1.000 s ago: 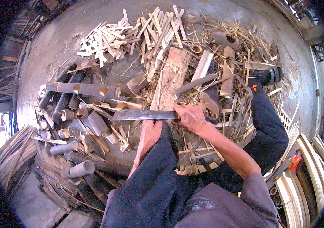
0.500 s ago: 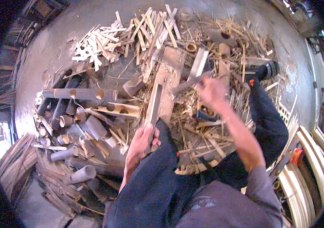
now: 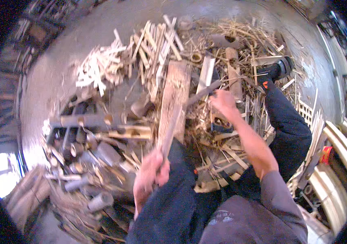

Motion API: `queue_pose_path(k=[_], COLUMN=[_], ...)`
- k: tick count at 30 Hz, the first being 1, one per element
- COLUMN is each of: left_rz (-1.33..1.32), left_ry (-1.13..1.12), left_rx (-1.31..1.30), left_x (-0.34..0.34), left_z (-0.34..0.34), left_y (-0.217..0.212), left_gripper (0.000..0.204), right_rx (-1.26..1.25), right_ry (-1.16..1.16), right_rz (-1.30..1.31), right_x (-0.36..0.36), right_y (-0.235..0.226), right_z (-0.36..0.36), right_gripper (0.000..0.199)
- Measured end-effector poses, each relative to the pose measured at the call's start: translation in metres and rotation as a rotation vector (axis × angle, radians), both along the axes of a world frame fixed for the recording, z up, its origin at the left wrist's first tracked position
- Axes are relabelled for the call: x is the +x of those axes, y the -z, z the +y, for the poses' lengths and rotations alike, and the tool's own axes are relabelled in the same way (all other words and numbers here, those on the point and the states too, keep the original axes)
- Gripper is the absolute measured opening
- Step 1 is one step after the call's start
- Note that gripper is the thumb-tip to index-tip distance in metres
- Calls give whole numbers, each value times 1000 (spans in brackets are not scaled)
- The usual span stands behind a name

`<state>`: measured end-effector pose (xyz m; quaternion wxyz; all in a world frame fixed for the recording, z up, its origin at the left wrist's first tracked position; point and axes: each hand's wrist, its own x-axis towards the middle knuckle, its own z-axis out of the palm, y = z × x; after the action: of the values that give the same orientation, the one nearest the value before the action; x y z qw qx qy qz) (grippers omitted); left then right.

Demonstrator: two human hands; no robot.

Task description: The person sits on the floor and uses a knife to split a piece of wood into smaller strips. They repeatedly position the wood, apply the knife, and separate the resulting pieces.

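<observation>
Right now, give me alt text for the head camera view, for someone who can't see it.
A seated person's left hand grips a long bamboo strip lying along a wooden plank, while the right hand holds a dark blade. Cut bamboo tubes and pale splints litter the floor.

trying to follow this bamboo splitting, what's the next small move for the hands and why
Probably bring the right hand, closed on the dark blade, over to the bamboo strip that the left hand holds. The strip lies tilted along the wooden plank, its far end resting on it, while the blade sits to the right, apart from the strip. The picture is blurred, so this is only a guess.
</observation>
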<state>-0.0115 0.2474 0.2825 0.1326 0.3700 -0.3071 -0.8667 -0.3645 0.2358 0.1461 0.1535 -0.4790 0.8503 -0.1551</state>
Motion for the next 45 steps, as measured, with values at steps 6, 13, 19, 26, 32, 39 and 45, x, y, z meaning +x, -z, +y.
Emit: queue_pose_path(k=[6, 13, 19, 26, 32, 39, 45], left_rz=[-145, -33, -293, -588, -425, -149, -49], left_ry=[-14, -326, -627, -98, -46, -302, -131], left_rx=[135, -133, -451, -546, -370, -107, -158], left_x=[-22, -41, -82, -53, -25, -51, -31], left_z=[-22, -42, -37, -35, 4, -26, -7], left_y=[54, 96, 97, 74, 25, 52, 22], left_gripper=[47, 46, 18, 27, 16, 28, 38], right_rx=[-568, -91, -95, -45, -101, -86, -62], right_ry=[-366, -150, -78, -619, -158, -583, -46], right_rz=[-262, -511, -444, -21, -61, 21, -44], right_x=[70, 103, 108, 111, 25, 98, 3], right_y=[-41, -32, -23, -40, -42, -55, -15], right_z=[-13, -4, 11, 15, -26, 23, -7], right_gripper=[26, 37, 43, 22, 24, 25, 33])
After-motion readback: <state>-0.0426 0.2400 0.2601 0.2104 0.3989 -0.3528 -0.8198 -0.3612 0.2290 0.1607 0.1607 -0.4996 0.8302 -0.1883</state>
